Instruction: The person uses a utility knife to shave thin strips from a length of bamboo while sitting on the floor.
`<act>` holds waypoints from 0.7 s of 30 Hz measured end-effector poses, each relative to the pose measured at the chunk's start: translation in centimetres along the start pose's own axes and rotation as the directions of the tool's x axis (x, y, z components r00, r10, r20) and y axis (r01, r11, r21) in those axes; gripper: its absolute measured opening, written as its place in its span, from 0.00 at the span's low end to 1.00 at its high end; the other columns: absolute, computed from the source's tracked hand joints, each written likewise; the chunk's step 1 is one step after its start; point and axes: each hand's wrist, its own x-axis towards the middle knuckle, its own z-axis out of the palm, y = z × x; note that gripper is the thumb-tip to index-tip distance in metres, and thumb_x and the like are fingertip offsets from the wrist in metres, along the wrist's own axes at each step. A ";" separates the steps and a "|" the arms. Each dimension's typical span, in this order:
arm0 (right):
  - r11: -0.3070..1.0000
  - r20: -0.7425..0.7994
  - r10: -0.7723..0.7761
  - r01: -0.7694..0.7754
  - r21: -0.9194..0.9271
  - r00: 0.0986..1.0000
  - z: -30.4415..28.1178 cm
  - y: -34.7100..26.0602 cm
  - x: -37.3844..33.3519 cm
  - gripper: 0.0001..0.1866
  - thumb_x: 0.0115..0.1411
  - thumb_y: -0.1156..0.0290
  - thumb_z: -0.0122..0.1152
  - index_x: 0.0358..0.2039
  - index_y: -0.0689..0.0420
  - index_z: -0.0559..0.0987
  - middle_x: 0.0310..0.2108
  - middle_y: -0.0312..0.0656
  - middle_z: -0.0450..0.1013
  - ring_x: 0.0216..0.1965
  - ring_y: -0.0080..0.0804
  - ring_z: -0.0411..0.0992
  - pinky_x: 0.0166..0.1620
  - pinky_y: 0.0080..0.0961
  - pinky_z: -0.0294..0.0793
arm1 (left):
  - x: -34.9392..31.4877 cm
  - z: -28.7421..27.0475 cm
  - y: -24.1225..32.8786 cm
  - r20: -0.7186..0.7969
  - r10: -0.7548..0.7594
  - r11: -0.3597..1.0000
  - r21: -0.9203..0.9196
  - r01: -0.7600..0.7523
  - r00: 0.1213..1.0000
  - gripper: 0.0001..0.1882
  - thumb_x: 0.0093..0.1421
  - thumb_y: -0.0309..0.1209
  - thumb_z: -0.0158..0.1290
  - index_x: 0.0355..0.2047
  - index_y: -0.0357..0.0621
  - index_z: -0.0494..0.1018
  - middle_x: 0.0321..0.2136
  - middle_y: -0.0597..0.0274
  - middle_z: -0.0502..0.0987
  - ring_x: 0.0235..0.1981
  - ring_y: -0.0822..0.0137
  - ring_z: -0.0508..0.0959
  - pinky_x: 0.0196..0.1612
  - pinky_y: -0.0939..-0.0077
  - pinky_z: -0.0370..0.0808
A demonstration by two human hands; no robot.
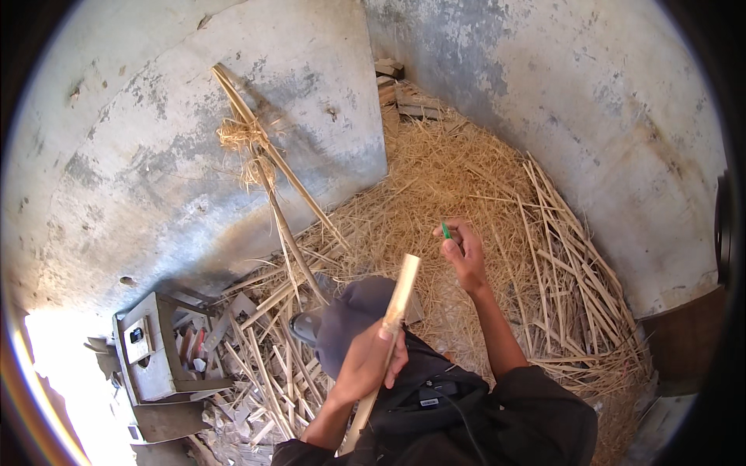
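Observation:
My left hand (364,363) is closed around a pale split bamboo piece (402,291). It slants from my lap up past my knee, with its cut end free above my fist. To the right and a little farther off, my right hand (464,255) is raised with bent fingers. A small slim green object (445,231), like a pen, is pinched between its thumb and fingers. The kind of this object is too small to make out. The two hands are apart, and the green object does not touch the bamboo.
Straw-like shavings (447,171) cover the floor ahead. Long bamboo strips (575,287) lie in a heap along the right wall. Tied poles (268,175) lean against the left wall. A worn wooden box (148,373) stands at the left, beside scattered offcuts (268,373).

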 end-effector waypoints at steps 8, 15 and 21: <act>0.984 0.136 -0.176 0.171 0.052 0.975 2.2 -5.4 -1.1 0.21 0.64 0.53 0.64 0.45 0.59 0.77 0.30 0.35 0.76 0.28 0.20 0.71 0.33 0.22 0.68 | 1.7 -1.0 1.1 -0.065 0.064 0.996 -0.064 -0.068 0.996 0.16 0.78 0.39 0.33 0.43 0.40 0.65 0.17 0.69 0.64 0.08 0.80 0.59 0.11 0.83 0.58; 0.924 0.317 -0.280 0.344 -0.167 0.906 2.8 -7.5 -1.8 0.15 0.60 0.61 0.69 0.39 0.60 0.81 0.27 0.41 0.77 0.24 0.27 0.73 0.29 0.24 0.71 | 1.4 -0.9 0.6 -0.085 0.062 0.996 -0.067 -0.067 0.995 0.15 0.78 0.39 0.34 0.43 0.41 0.66 0.18 0.70 0.63 0.09 0.80 0.59 0.11 0.83 0.59; 0.875 0.372 -0.364 0.451 -0.177 0.854 3.6 -7.0 -1.7 0.20 0.60 0.54 0.69 0.38 0.60 0.82 0.25 0.40 0.76 0.22 0.31 0.74 0.27 0.26 0.70 | 1.2 -0.5 0.8 -0.114 0.012 1.000 -0.022 -0.014 0.993 0.17 0.78 0.40 0.34 0.41 0.41 0.67 0.18 0.70 0.64 0.10 0.80 0.61 0.13 0.82 0.61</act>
